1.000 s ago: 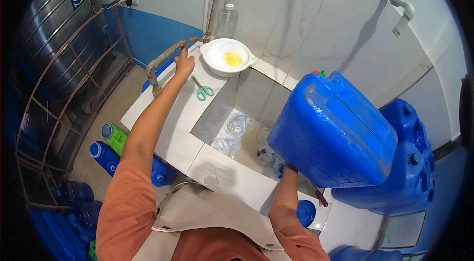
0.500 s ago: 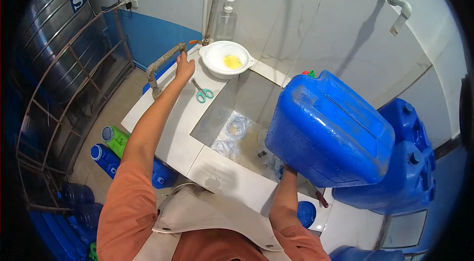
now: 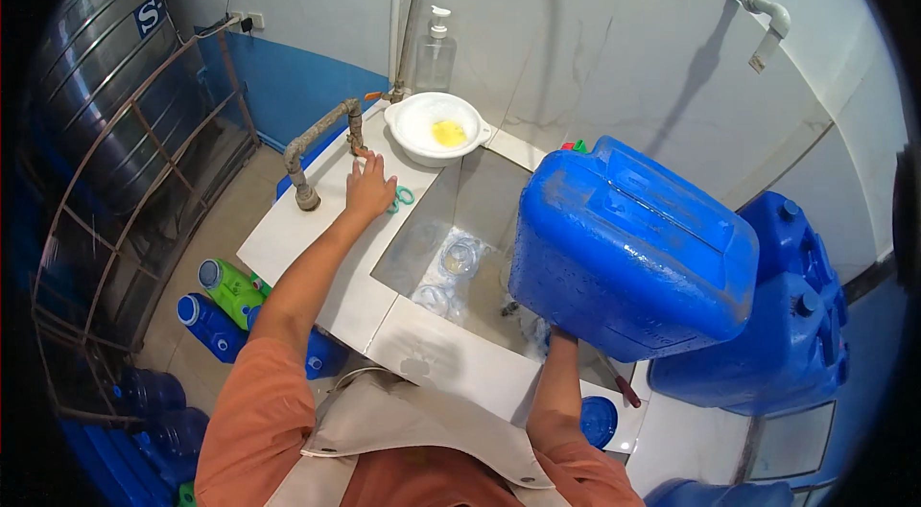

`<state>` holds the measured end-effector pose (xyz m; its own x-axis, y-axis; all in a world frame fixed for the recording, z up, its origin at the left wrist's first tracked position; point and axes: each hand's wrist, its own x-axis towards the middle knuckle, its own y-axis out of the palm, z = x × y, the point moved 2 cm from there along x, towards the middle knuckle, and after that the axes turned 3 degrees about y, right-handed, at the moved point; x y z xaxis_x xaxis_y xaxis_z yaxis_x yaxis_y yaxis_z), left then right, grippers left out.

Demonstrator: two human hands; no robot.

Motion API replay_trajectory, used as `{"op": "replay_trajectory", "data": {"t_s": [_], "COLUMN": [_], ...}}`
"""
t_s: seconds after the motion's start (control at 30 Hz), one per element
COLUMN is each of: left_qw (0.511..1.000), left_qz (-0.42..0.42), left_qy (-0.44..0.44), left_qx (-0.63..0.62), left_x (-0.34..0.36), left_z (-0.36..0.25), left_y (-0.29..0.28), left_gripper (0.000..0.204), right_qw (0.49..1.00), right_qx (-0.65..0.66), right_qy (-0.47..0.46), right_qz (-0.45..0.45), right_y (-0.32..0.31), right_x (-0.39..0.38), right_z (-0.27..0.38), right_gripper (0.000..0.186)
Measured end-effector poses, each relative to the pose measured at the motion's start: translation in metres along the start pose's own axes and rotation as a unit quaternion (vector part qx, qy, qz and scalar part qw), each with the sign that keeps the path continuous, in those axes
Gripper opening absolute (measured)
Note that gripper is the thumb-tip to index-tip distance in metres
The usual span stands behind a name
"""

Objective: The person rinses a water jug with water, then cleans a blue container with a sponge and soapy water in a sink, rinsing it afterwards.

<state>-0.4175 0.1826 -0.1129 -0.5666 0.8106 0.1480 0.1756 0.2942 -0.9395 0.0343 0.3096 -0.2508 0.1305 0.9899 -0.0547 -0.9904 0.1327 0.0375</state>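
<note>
My left hand (image 3: 370, 187) is over the white counter with its fingers apart, holding nothing. It is beside the elbow of a rusty pipe (image 3: 331, 123) and partly covers a pair of green-handled scissors (image 3: 403, 197). A large wet blue jerrycan (image 3: 633, 248) leans tilted over the sink at the right. My right hand (image 3: 562, 338) reaches beneath its near lower edge; the fingers are hidden there, so their grip does not show. Down in the sink (image 3: 460, 325), clear plastic pieces (image 3: 460, 256) lie in the bottom.
Behind the sink stand a white basin (image 3: 436, 128) with a yellow sponge-like thing and a clear pump bottle (image 3: 436, 56). More blue jerrycans (image 3: 777, 334) are at the right, near a blue lid (image 3: 599, 421) and a dark-red handle (image 3: 628, 392). Bottles (image 3: 230, 291) stand on the left floor.
My left hand has come away from the upper end of the rusty pipe, back toward me, and opened over the scissors. The jerrycan has shifted slightly left in the picture.
</note>
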Motion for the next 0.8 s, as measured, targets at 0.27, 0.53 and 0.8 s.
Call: {"op": "replay_trajectory", "data": {"t_s": [0.27,0.53,0.8], "left_qw": [0.704,0.485,0.619], "left_qz": [-0.170,-0.139,-0.074], "left_qy": [0.076,-0.020,0.085], "left_qx": [-0.686,-0.863,-0.777], "left_x": [0.055,0.010,-0.007], "left_z": [-0.069,-0.127,-0.138], "left_y": [-0.067,-0.026,0.014], "left_gripper": [0.073,0.062,0.065], "right_qw": [0.977,0.956,0.949], "right_qx": [0.100,0.201,-0.116], "right_qy": [0.016,0.036,-0.253], "right_qz": [0.185,0.210,0.151], "right_y": [0.021,0.037,-0.003], "right_x": [0.037,0.009,0.055], "right_z": [0.070,0.097,0.065], "right_gripper": [0.041,0.043,0.041]}}
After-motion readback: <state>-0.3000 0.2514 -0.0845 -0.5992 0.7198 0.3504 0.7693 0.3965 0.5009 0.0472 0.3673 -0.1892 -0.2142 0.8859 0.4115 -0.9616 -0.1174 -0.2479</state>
